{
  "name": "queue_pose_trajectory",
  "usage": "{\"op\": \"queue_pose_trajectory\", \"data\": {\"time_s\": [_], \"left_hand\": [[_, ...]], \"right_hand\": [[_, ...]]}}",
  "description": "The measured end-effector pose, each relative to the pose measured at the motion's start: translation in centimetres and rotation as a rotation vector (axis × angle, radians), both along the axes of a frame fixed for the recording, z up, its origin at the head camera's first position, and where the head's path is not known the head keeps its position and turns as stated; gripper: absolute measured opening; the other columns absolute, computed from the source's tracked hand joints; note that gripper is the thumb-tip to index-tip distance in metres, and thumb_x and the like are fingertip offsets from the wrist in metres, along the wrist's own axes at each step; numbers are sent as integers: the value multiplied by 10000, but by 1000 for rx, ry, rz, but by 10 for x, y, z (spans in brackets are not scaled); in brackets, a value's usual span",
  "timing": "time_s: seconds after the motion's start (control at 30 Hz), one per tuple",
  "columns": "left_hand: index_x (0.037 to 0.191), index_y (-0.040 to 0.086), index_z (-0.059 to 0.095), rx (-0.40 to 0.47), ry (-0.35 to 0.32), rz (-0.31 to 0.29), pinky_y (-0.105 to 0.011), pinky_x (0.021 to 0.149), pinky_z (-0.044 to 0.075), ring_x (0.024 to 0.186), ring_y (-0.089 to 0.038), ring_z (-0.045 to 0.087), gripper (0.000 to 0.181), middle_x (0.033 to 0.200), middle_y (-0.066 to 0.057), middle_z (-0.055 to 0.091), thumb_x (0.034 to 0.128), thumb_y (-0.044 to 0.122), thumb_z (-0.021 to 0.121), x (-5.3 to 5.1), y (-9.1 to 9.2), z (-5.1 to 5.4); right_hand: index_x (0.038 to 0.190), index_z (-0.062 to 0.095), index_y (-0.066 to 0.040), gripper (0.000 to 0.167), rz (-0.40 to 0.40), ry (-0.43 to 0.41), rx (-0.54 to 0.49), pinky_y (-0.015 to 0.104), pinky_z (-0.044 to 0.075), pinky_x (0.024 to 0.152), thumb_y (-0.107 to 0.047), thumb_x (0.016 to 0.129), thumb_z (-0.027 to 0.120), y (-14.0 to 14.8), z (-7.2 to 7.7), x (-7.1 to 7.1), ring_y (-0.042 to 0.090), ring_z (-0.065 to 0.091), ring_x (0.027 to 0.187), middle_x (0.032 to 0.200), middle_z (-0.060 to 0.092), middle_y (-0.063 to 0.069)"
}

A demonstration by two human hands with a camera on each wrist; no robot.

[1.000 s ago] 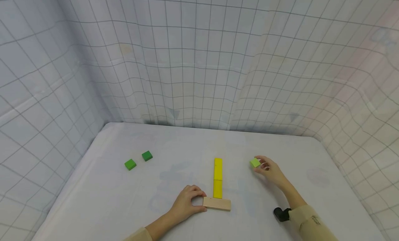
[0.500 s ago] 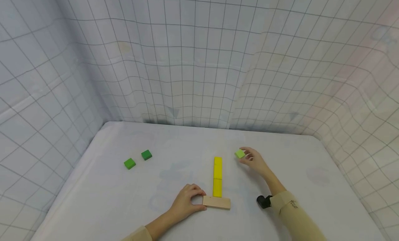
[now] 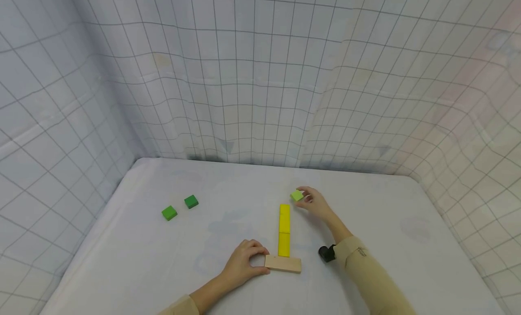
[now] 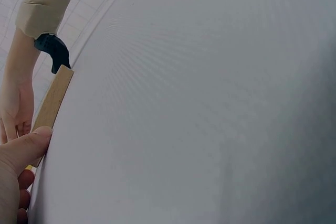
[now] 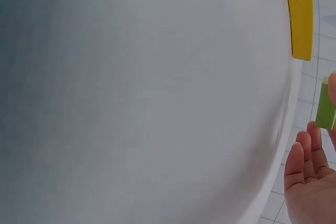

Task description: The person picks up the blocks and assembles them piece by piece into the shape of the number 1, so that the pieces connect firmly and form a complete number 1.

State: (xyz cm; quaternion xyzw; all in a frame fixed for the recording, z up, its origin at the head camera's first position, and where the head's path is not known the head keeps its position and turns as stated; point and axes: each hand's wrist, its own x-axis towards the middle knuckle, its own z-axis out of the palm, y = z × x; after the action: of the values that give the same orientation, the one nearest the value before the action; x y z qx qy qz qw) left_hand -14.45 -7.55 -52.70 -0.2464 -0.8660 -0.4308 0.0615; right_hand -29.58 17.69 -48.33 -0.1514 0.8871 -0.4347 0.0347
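In the head view the left hand (image 3: 240, 266) grips the left end of a plain wooden block (image 3: 283, 264) lying crosswise. Two yellow blocks (image 3: 284, 219) lie end to end behind it in a line pointing away. Just beyond the far end of that line, the right hand (image 3: 317, 204) pinches a light green block (image 3: 297, 195) between thumb and fingers. The left wrist view shows the left thumb on the wooden block (image 4: 53, 100). At the right edge of the right wrist view are the light green block (image 5: 325, 106) and a yellow block (image 5: 301, 17).
Two darker green blocks, one (image 3: 169, 212) nearer and one (image 3: 191, 201) farther back, lie on the left of the white-covered table (image 3: 134, 260). A black device (image 3: 327, 253) sits at the right wrist. Grid-patterned curtains (image 3: 244, 79) stand behind and at both sides.
The right hand has moved left and slightly away with the light green block, from right of the yellow blocks to beyond their far end. The left hand has stayed on the wooden block.
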Motion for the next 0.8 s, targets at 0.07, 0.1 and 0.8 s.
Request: {"op": "queue_pose_trajectory", "data": {"time_s": [0.07,0.1,0.8], "left_hand": [[921,175,678,2,-1,-3,-240,708,428,813,-79,455,326,917,90,574,658,324,800,0,0,0],[922,176,677,3,-3,-4,-241,710,428,814,-81,456,325,917,89,574,659,325,799,0,-1,0],[929,179,677,0,-8,-6,-230,712,428,818,-58,445,324,922,97,569,657,298,806,-1,-1,1]], "right_hand": [[1228,515,5,475,10,-5,-7,289,437,682,-79,797,697,-4,-1,-2,261,509,855,1051,525,202],[1229,515,7,476,13,-10,-13,291,437,688,-76,796,697,-6,-1,-2,260,507,854,1048,523,200],[1224,536,-44,446,-8,-98,30,326,435,732,-126,812,687,-28,-4,-5,233,503,884,1098,528,174]]}}
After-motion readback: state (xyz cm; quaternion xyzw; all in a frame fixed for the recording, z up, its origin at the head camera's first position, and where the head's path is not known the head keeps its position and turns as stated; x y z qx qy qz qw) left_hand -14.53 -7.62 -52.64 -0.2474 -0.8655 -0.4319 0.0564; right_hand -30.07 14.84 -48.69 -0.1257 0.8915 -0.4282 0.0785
